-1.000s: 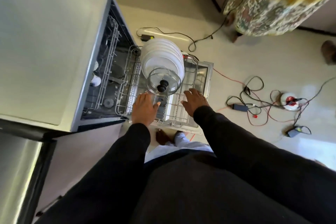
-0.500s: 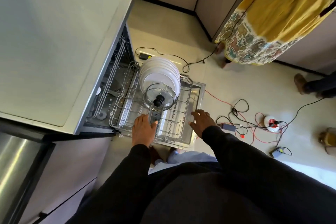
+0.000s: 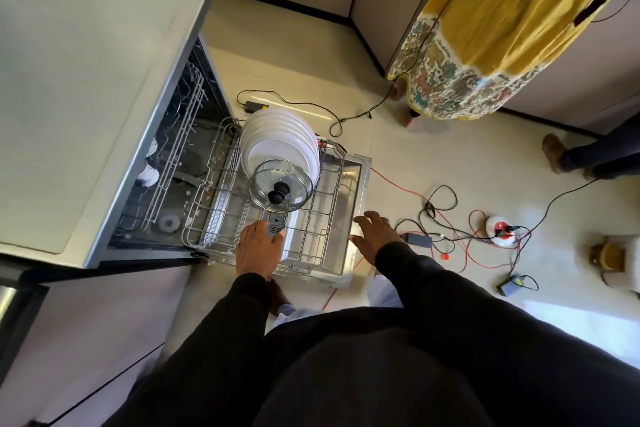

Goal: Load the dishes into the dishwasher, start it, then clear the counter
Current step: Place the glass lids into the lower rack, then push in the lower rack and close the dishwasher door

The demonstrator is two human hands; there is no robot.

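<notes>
The dishwasher stands open, its door [image 3: 361, 184] lying flat. The lower wire rack [image 3: 214, 204] is pulled out over the door. Several white plates [image 3: 277, 135] stand upright in it, and a glass lid [image 3: 294, 180] with a black knob leans in front of them. My left hand [image 3: 258, 250] rests on the rack's front rim by a grey handle, fingers fairly straight. My right hand [image 3: 375, 236] hovers with spread fingers at the door's right front corner and holds nothing.
A pale counter top [image 3: 86, 80] covers the dishwasher on the left. A white cup [image 3: 149, 174] sits inside. Tangled cables and a power strip [image 3: 498, 227] lie on the floor to the right. A person in a yellow dress [image 3: 485, 28] stands behind, and another person's shoe [image 3: 554, 152] shows at the right.
My right hand has left the rack's front rim and moved right to the door's edge. My left hand stays on the rack front. My head has risen, so the view is wider.
</notes>
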